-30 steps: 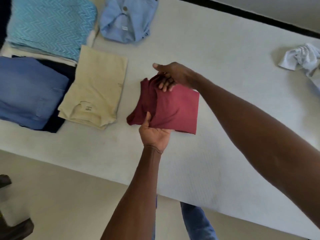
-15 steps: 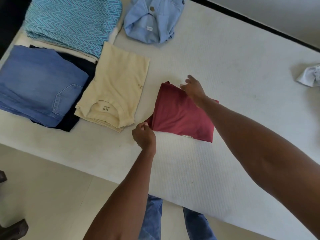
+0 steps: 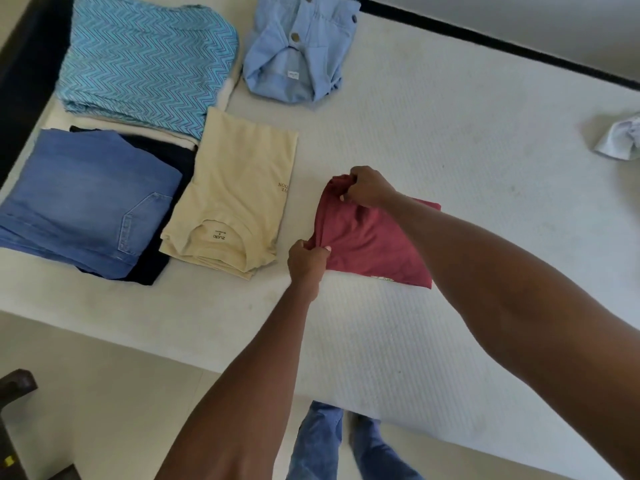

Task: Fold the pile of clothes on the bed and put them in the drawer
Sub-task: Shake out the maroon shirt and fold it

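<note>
A folded dark red shirt [image 3: 374,244] lies on the white bed [image 3: 433,150] near its front edge. My left hand [image 3: 306,259] grips the shirt's near left corner. My right hand [image 3: 367,187] grips the far left corner, bunching the cloth there. To the left lie folded clothes: a cream t-shirt [image 3: 235,195], blue jeans [image 3: 86,202] over a dark garment [image 3: 162,161], a turquoise zigzag cloth [image 3: 145,60] and a light blue buttoned shirt [image 3: 298,53]. No drawer is in view.
A crumpled white garment [image 3: 620,140] lies at the bed's right edge. A dark bed frame [image 3: 485,36] runs along the far side. Pale floor and my jeans-clad legs [image 3: 325,445] are below. Dark furniture [image 3: 14,427] stands at the lower left.
The red shirt now lies folded flat. My left hand went from a fist beside its near corner to gripping that corner. My right hand closed on the far left corner.
</note>
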`<state>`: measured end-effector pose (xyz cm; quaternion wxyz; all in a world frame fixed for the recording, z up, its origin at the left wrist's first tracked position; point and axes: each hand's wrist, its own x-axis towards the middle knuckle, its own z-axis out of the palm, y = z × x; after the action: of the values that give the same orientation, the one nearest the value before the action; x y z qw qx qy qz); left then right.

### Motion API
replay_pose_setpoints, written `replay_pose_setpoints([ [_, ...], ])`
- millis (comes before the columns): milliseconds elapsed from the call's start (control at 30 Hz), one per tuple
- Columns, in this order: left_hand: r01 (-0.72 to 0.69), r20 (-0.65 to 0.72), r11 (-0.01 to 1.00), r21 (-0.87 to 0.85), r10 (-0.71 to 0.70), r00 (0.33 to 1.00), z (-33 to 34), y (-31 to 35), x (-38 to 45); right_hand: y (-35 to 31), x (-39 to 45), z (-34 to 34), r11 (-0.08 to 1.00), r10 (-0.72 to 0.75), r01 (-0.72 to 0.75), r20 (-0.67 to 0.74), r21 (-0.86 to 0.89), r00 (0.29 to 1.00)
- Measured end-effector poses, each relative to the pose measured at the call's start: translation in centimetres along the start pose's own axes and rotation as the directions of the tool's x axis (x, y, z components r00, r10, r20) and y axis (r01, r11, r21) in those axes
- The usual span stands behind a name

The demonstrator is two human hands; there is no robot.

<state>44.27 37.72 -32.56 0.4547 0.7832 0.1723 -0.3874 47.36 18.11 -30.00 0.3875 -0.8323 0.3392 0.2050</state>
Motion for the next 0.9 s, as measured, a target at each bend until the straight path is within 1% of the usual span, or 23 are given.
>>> replay_pose_setpoints([
  [67,-0.013,0.087,0.989,-0.145,0.026,0.996,-0.8,0.3,-1.3,0.4,-2.0,-1.5,0.993,0.019,-0.011,-0.064,0.117,0.998],
  [133,-0.025,0.131,0.982,-0.185,0.050,0.990,-1.6,1.2,-1.9,0.7,-3.6,-3.3,0.977,0.032,-0.005,-0.120,0.213,0.992],
  [200,-0.072,0.132,0.978,-0.195,0.099,0.986,-3.0,3.5,-3.7,0.3,-6.6,-5.6,0.978,-0.002,0.033,-0.149,0.205,0.989],
  [300,-0.199,0.150,0.976,-0.091,0.211,0.966,-5.4,7.1,-6.5,-0.3,-11.6,-8.1,0.979,-0.035,0.070,-0.182,0.191,0.983],
  [400,-0.342,0.222,0.938,0.060,0.321,0.921,-9.0,11.6,-10.9,-1.9,-18.0,-10.5,0.981,-0.018,0.053,-0.184,0.188,0.983],
  [467,-0.452,0.286,0.864,0.221,0.386,0.877,-11.4,14.3,-13.1,-2.9,-21.1,-11.0,0.984,-0.014,0.044,-0.171,0.173,0.985],
  [533,-0.516,0.353,0.770,0.375,0.396,0.848,-14.1,16.9,-16.0,-4.6,-24.3,-10.9,0.988,-0.020,0.044,-0.162,0.147,0.987],
  [667,-0.597,0.388,0.518,0.612,0.461,0.798,-18.5,21.6,-17.7,-9.7,-26.6,-10.4,0.992,-0.078,0.095,-0.177,0.089,0.981],
  [700,-0.610,0.396,0.469,0.639,0.479,0.783,-19.6,22.8,-17.7,-11.2,-26.7,-10.5,0.992,-0.085,0.101,-0.189,0.075,0.978],
  [800,-0.645,0.375,0.396,0.654,0.571,0.730,-21.6,26.1,-16.7,-14.7,-25.5,-11.2,0.994,-0.096,0.106,-0.259,0.028,0.961],
  [900,-0.697,0.336,0.340,0.631,0.690,0.641,-24.2,29.5,-14.3,-18.9,-23.1,-11.8,0.991,-0.112,0.130,-0.393,0.019,0.913],
])
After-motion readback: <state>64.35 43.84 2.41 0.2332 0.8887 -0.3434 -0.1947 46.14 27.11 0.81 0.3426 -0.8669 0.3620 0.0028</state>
